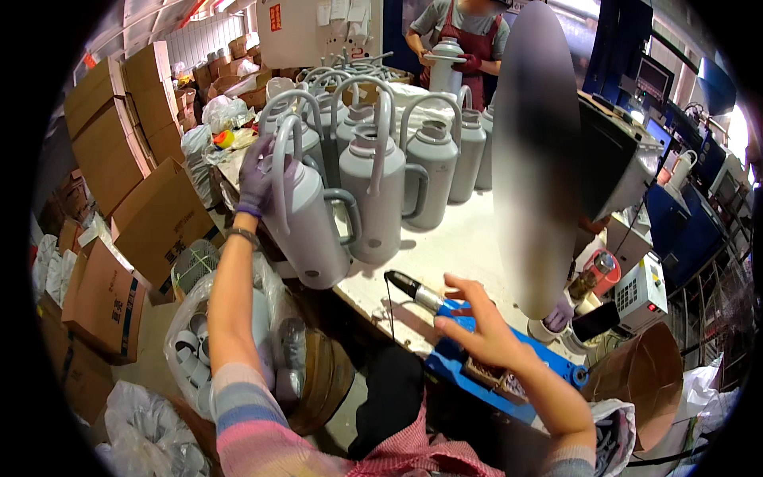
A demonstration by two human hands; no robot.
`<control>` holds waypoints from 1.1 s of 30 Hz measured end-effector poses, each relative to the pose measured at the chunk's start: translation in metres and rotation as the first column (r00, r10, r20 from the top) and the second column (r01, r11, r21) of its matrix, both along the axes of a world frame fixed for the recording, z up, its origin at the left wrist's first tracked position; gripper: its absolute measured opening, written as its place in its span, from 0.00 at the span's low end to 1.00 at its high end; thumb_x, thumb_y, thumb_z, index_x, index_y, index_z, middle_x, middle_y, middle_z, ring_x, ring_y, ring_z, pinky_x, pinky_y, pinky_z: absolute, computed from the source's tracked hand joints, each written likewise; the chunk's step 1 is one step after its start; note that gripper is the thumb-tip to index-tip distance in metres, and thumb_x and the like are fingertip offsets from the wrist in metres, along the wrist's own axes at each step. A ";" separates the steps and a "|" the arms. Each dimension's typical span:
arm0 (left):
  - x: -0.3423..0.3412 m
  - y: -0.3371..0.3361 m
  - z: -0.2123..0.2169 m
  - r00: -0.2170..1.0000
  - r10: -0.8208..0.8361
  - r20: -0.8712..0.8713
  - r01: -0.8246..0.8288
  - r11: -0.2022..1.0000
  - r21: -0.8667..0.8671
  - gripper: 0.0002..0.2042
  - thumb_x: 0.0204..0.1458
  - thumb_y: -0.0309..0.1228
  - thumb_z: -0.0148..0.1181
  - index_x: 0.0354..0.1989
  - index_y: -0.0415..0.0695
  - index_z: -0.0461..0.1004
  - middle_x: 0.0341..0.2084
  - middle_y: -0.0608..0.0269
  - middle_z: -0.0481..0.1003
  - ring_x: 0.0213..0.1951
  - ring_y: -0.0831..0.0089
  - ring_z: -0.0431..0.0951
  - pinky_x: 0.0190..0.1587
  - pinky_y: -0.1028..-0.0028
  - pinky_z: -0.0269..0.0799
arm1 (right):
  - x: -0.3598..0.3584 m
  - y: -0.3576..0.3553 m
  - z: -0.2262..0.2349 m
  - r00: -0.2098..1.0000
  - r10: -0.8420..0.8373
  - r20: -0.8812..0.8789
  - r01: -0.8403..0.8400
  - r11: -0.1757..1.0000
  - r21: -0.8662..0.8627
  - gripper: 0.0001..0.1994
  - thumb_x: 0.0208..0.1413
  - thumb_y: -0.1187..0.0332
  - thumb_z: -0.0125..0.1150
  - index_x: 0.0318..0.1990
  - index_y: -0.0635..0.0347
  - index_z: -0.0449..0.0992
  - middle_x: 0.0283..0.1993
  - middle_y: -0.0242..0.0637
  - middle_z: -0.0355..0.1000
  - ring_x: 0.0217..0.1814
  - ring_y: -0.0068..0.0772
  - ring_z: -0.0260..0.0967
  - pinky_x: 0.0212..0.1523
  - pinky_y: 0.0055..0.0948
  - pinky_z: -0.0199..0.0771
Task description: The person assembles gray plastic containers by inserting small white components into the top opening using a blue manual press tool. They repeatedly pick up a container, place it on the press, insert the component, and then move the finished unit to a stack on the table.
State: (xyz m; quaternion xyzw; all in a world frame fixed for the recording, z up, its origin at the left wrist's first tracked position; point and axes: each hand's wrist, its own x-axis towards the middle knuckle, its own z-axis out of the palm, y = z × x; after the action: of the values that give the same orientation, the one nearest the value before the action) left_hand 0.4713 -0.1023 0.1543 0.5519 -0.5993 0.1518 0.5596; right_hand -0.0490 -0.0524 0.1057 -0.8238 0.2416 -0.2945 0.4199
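My left hand (pixel 256 176), in a thin purple-grey glove, is closed around the upper part of a light grey insulated jug (pixel 306 222) at the table's left edge. This jug leans a little; it has a darker grey side handle and a tall curved grey loop on top. Beside it stands a similar grey jug (pixel 373 199), with several more behind. My bare right hand (pixel 481 326) is open, fingers apart, over a blue metal fixture (pixel 445 366). Just past its fingertips lies a silver and black power screwdriver (pixel 415 291). Whether the hand touches it, I cannot tell.
A blurred tall grey shape (pixel 536 159) blocks the right of the white table (pixel 469 238). Across it, a co-worker (pixel 461 48) in a dark red apron holds another jug. Cardboard boxes (pixel 107 294) and a plastic bag of grey parts (pixel 191 342) stand left. A brown bin (pixel 640 381) stands right.
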 end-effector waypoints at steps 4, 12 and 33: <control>0.014 0.027 -0.065 0.904 -0.148 -0.401 0.021 0.953 -0.304 0.36 0.56 0.33 0.63 0.70 0.39 0.51 0.68 0.51 0.56 0.68 0.60 0.57 0.70 0.64 0.52 | 0.047 -0.092 -0.016 0.997 -0.052 -0.062 0.065 0.971 0.229 0.48 0.53 0.55 0.70 0.73 0.62 0.43 0.72 0.59 0.46 0.69 0.53 0.57 0.59 0.43 0.73; -0.034 0.023 -0.269 0.767 0.081 -0.636 0.014 0.990 0.143 0.63 0.31 0.29 0.79 0.73 0.43 0.34 0.70 0.47 0.47 0.68 0.53 0.55 0.67 0.58 0.58 | 0.213 -0.191 -0.105 0.986 -0.165 0.026 0.125 0.831 0.541 0.64 0.46 0.64 0.78 0.74 0.52 0.23 0.74 0.62 0.37 0.68 0.45 0.58 0.53 0.35 0.76; 0.056 -0.047 -0.284 0.641 -0.150 -0.753 0.276 0.960 0.043 0.53 0.39 0.28 0.76 0.73 0.44 0.45 0.63 0.55 0.61 0.63 0.61 0.64 0.59 0.63 0.69 | 0.215 -0.344 0.050 0.709 -0.548 0.444 0.695 0.442 -0.567 0.17 0.57 0.57 0.60 0.47 0.59 0.78 0.48 0.50 0.75 0.57 0.50 0.68 0.55 0.44 0.67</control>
State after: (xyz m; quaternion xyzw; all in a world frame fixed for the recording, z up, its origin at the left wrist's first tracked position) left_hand 0.5269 -0.1491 -0.1298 0.5321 -0.3899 -0.2000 0.7244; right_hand 0.1657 -0.3962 0.1555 -0.7360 0.3547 -0.5750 -0.0425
